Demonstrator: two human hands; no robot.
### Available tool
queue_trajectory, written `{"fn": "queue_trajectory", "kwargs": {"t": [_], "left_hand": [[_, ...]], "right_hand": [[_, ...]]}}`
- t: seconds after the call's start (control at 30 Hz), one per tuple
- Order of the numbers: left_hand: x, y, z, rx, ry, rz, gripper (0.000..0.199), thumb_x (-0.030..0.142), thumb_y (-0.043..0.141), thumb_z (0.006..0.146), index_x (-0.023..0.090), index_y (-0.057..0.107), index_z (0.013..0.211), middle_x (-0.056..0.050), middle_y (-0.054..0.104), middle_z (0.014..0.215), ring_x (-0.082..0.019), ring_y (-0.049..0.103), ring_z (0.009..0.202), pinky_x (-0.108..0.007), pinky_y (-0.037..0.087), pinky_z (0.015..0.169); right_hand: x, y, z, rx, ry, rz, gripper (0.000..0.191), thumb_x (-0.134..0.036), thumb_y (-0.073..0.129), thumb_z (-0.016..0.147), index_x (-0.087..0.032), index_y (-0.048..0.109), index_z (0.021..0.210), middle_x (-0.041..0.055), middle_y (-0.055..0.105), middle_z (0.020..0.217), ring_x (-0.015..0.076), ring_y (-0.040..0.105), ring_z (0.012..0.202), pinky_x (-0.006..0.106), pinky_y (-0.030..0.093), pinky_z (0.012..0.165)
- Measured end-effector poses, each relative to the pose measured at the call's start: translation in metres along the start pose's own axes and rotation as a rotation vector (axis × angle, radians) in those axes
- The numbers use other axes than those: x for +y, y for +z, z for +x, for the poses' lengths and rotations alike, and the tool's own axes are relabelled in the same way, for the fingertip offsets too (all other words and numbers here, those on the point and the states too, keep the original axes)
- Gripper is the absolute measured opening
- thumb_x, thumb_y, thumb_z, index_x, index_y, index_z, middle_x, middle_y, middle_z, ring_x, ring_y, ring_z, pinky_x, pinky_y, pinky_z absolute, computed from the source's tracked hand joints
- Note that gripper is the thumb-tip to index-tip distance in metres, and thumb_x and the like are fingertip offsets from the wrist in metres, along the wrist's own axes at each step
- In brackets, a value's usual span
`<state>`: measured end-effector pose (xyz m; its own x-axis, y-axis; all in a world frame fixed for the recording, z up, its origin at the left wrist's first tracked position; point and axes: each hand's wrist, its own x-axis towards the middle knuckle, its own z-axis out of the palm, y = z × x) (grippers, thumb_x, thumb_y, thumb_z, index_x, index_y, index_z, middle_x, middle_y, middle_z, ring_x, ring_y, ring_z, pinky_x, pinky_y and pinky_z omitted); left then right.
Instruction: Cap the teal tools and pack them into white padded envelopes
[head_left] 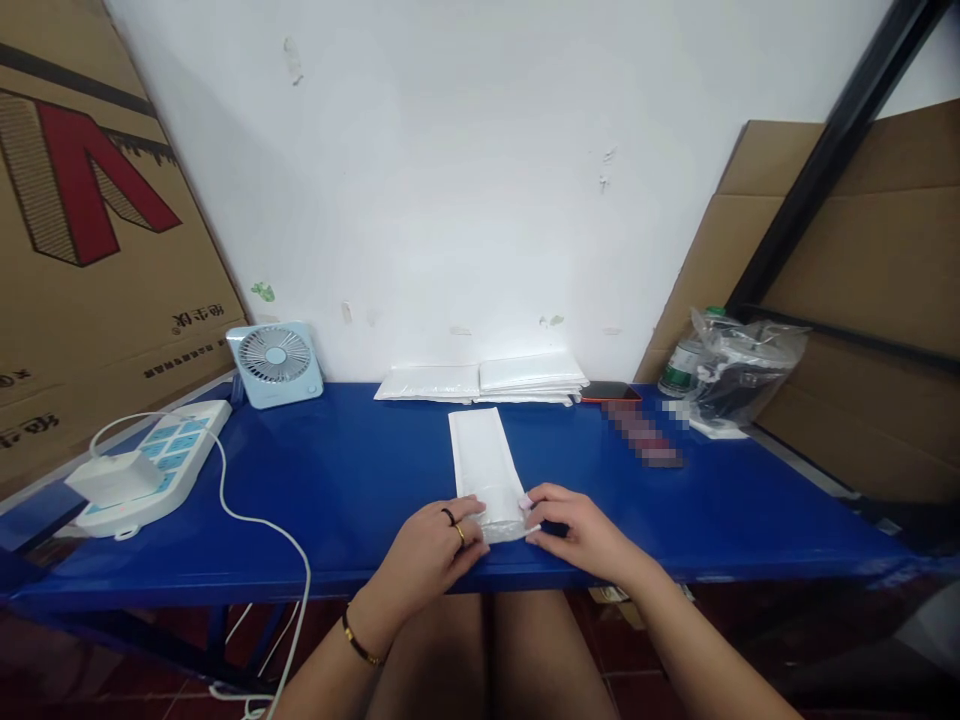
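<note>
A white padded envelope lies lengthwise on the blue table, its near end close to the front edge. At that near end shows a clear, crinkled plastic part. My left hand, with two rings and a bracelet, has its curled fingers closed on the near left corner. On the opposite side, my right hand pinches the near right corner between thumb and fingers. Both hands rest low over the table edge. Whether anything is inside the envelope I cannot tell.
Stacked white envelopes lie along the wall, with a phone beside them. A light blue fan and a power strip with a plugged-in white cable stand left. A plastic-bagged item and bottle are at right.
</note>
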<state>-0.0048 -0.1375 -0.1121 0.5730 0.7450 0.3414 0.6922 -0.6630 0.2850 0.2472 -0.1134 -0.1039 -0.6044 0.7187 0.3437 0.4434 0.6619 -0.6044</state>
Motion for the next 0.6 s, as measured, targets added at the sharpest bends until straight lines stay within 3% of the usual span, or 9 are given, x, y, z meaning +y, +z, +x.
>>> {"fn": "queue_trajectory", "kwargs": {"t": [0.17, 0.33, 0.4, 0.47, 0.53, 0.6], "left_hand": [[0.002, 0.008, 0.016, 0.065, -0.306, 0.033, 0.03, 0.033, 0.033, 0.093, 0.019, 0.058, 0.086, -0.004, 0.066, 0.083, -0.016, 0.061, 0.076, -0.026, 0.044, 0.068], [0.004, 0.012, 0.036, 0.014, -0.459, 0.108, 0.028, 0.031, 0.033, 0.093, 0.017, 0.054, 0.081, -0.007, 0.065, 0.081, -0.018, 0.061, 0.074, -0.027, 0.04, 0.063], [0.002, 0.014, 0.039, -0.036, -0.502, 0.112, 0.029, 0.032, 0.032, 0.093, 0.017, 0.055, 0.083, -0.007, 0.066, 0.08, -0.018, 0.062, 0.073, -0.027, 0.039, 0.062], [-0.002, 0.014, 0.041, -0.066, -0.529, 0.091, 0.03, 0.034, 0.033, 0.093, 0.017, 0.056, 0.084, -0.007, 0.067, 0.081, -0.019, 0.063, 0.074, -0.026, 0.038, 0.062], [-0.006, 0.013, 0.043, -0.09, -0.535, 0.034, 0.031, 0.037, 0.035, 0.091, 0.018, 0.057, 0.081, -0.007, 0.067, 0.081, -0.018, 0.062, 0.075, -0.025, 0.037, 0.06], [-0.01, 0.011, 0.044, -0.111, -0.54, -0.04, 0.029, 0.037, 0.038, 0.089, 0.018, 0.057, 0.078, -0.005, 0.066, 0.08, -0.017, 0.061, 0.073, -0.024, 0.035, 0.057]], "right_hand": [[0.002, 0.01, 0.01, 0.076, 0.172, -0.012, 0.02, -0.032, 0.045, 0.089, -0.019, 0.056, 0.08, -0.0008, 0.06, 0.072, 0.013, 0.055, 0.068, 0.024, 0.042, 0.063], [0.009, 0.022, 0.019, 0.164, 0.294, -0.072, 0.015, -0.032, 0.045, 0.088, -0.02, 0.054, 0.084, -0.0024, 0.057, 0.066, 0.0123, 0.051, 0.056, 0.023, 0.039, 0.052], [0.007, 0.025, 0.017, 0.257, 0.235, -0.183, 0.013, -0.029, 0.047, 0.087, -0.02, 0.056, 0.09, 0.0022, 0.061, 0.078, 0.0152, 0.055, 0.067, 0.027, 0.043, 0.059], [0.001, 0.027, 0.014, 0.33, 0.079, -0.355, 0.016, -0.027, 0.049, 0.086, -0.021, 0.058, 0.097, 0.0081, 0.061, 0.097, 0.021, 0.056, 0.088, 0.034, 0.044, 0.075], [-0.007, 0.029, 0.012, 0.285, -0.109, -0.504, 0.021, -0.027, 0.052, 0.085, -0.022, 0.059, 0.104, 0.0104, 0.059, 0.108, 0.0255, 0.051, 0.104, 0.04, 0.04, 0.086], [-0.012, 0.032, 0.013, 0.182, -0.215, -0.581, 0.026, -0.024, 0.053, 0.085, -0.022, 0.057, 0.11, 0.0102, 0.06, 0.106, 0.025, 0.051, 0.103, 0.04, 0.039, 0.086]]}}
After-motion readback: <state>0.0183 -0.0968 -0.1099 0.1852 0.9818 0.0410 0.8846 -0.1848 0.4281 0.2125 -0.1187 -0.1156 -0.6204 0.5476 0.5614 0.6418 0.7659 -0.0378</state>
